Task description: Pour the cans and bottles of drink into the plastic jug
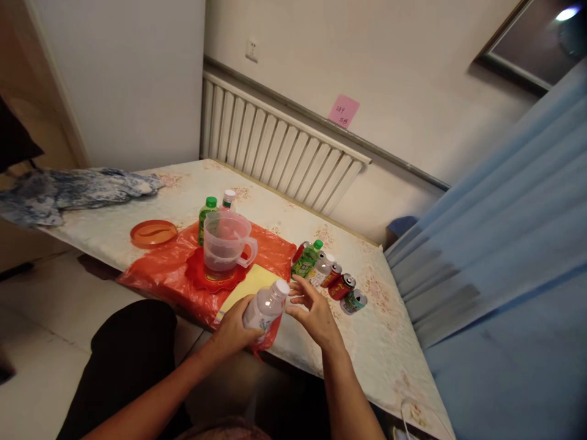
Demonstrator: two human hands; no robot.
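My left hand (236, 325) is wrapped round a clear plastic bottle (265, 310) with a white cap, tilted to the right above the front of the table. Close to the cap, my right hand (314, 310) has its fingers apart and curved, holding nothing. Beyond the bottle lies a yellow cloth or paper (250, 282) on a red plastic bag (169, 275). A clear measuring jug (225, 244) stands in a red scalloped dish (195, 275). Right of my hands are a green-capped bottle (306, 260), a white-capped bottle (321, 269) and several cans (342, 286).
Behind the jug stand a green bottle (202, 229) and another white-capped bottle (228, 199). An orange lid (153, 233) lies at the left, near a crumpled blue patterned cloth (92, 189). A radiator (275, 140) runs along the wall; a blue curtain (495, 256) hangs at the right.
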